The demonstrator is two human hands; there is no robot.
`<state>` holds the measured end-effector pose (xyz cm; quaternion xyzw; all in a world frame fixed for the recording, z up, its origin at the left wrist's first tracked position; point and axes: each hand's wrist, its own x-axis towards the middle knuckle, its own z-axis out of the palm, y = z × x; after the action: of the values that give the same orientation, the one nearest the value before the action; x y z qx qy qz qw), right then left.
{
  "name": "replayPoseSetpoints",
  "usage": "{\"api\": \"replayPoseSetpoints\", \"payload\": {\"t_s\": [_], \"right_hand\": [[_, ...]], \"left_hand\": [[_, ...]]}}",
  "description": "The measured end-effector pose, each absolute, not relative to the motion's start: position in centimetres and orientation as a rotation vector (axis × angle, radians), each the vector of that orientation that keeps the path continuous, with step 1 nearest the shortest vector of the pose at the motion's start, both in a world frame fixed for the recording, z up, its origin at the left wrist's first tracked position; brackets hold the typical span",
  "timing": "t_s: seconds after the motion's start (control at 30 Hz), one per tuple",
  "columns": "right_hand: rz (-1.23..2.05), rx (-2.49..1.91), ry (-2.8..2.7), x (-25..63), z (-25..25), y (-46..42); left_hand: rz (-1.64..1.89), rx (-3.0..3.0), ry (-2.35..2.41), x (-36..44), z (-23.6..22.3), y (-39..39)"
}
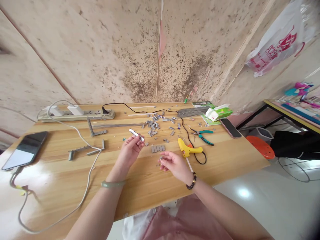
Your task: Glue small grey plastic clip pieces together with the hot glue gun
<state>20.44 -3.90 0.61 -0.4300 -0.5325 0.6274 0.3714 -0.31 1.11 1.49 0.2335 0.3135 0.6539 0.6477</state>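
Note:
My left hand is closed around a slim white-and-silver tube, which tilts up to the left above the table. To its right, my right hand has thumb and fingertips pinched together. Something tiny may be between them, too small to make out. Just beyond that hand lies a short row of grey blocks set side by side. A loose pile of small grey pieces is scattered farther back. Near my right wrist rests a yellow hot glue gun.
Pliers, thin metal rods, a tissue pack and a phone lie on the right. Leftward are joined grey pieces, a power strip, a white cable and another phone.

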Motion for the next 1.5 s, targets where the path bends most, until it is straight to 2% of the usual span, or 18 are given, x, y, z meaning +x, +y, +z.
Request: {"api": "replayPoseSetpoints", "payload": {"t_s": [0.27,0.63,0.77,0.87,1.0,1.1,1.27,1.5], "right_hand": [[1.046,-1.197,-2.127,13.6,1.0,-2.0],[0.731,-1.212,-2.336,10.1,0.9,0.9],[0.752,-1.177,-2.247,12.1,1.0,0.3],[0.959,-1.189,-2.0,14.5,1.0,-0.3],[1.259,-1.157,-1.66,17.8,1.4,-1.3],[1.34,-1.17,-1.523,20.0,1.7,-2.3],[1.332,-1.214,-1.649,22.5,1.0,-3.9],[1.174,-1.234,-1.703,23.5,-0.2,-5.3]], "left_hand": [[1.604,0.468,0.681,-2.3,2.1,1.6],[1.645,0.594,0.698,-2.7,2.1,1.7],[1.653,0.588,0.733,-2.5,2.0,1.8],[1.67,0.677,0.787,-1.8,1.8,1.8],[1.582,1.09,1.102,0.2,1.0,0.8],[1.436,1.502,1.117,2.1,0.4,-0.3],[1.139,2.034,0.993,4.0,-0.5,-1.7],[0.908,2.329,0.944,4.5,-0.6,-2.5]]}}
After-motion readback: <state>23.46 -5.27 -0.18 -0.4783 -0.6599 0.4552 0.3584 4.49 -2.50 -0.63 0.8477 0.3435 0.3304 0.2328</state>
